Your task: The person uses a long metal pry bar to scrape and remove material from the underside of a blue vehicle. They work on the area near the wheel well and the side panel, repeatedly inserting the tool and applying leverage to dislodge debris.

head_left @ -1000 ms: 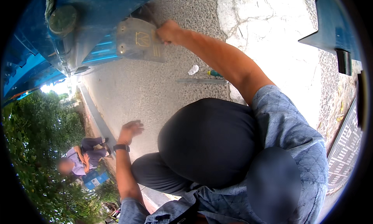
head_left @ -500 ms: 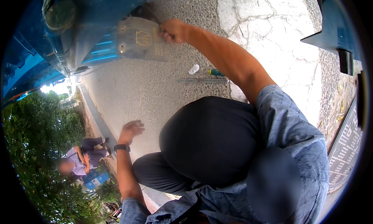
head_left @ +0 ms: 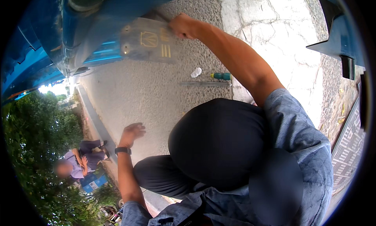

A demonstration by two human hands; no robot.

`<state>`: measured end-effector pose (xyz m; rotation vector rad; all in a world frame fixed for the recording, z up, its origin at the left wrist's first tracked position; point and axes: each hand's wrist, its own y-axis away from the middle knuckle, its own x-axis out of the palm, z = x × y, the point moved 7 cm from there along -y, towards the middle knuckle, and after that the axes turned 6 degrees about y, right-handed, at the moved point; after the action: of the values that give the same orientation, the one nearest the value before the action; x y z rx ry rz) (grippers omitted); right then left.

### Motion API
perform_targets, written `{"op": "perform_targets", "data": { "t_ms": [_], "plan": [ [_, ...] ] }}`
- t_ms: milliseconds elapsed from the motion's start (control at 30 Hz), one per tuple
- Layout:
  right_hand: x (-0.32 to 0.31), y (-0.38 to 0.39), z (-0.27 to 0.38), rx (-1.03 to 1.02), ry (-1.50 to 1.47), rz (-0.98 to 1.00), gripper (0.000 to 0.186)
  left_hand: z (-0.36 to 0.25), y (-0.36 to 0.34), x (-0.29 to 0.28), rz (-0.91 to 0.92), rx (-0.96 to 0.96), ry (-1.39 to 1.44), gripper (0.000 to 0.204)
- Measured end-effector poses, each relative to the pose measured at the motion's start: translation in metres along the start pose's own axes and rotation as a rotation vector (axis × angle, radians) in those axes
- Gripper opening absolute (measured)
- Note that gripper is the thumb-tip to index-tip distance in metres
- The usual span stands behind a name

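At the top centre, my right hand (head_left: 183,26) is closed at the outer upper corner of a translucent mud flap (head_left: 145,49). Its fingertips are partly hidden and slightly blurred. The flap has a yellowish emblem and stripes and hangs from a blue vehicle (head_left: 129,4), with two round fasteners along its inner side. My left hand (head_left: 132,135) hovers over the pavement at lower left, fingers apart, holding nothing. Below my right forearm lie a green-handled screwdriver (head_left: 221,76), a crumpled white scrap (head_left: 196,72) and a long thin clear strip (head_left: 205,84).
Rough pavement (head_left: 117,92) with a cracked pale patch (head_left: 274,26) spreads beneath me. Another blue vehicle part (head_left: 338,38) juts in at upper right, above a patterned grate (head_left: 350,147). A seated person (head_left: 84,161) is at far left beside bushes (head_left: 43,128). My bent knees fill the middle.
My right hand has shifted up and slightly right, staying at the flap's corner. More of the screwdriver's handle shows beside my forearm. My left hand has hardly moved.
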<state>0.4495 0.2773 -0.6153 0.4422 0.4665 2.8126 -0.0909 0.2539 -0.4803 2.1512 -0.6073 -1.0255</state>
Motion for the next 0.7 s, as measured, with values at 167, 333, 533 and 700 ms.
{"op": "perform_targets", "data": {
  "t_ms": [167, 333, 533, 700],
  "plan": [
    [-0.006, 0.065, 0.002, 0.1, -0.012, -0.107, 0.024, 0.003, -0.001, 0.004, 0.024, 0.016, 0.008, 0.042],
    [-0.009, 0.108, -0.002, 0.154, 0.024, -0.1, 0.022, -0.012, -0.008, 0.013, 0.04, 0.061, 0.03, 0.045],
    [-0.021, 0.156, -0.015, 0.147, 0.023, -0.121, 0.023, -0.031, -0.011, 0.026, 0.07, 0.097, 0.039, 0.047],
    [-0.041, 0.228, -0.028, 0.22, 0.016, -0.126, 0.031, -0.047, -0.014, 0.042, 0.113, 0.127, -0.012, 0.039]
  ]
}}
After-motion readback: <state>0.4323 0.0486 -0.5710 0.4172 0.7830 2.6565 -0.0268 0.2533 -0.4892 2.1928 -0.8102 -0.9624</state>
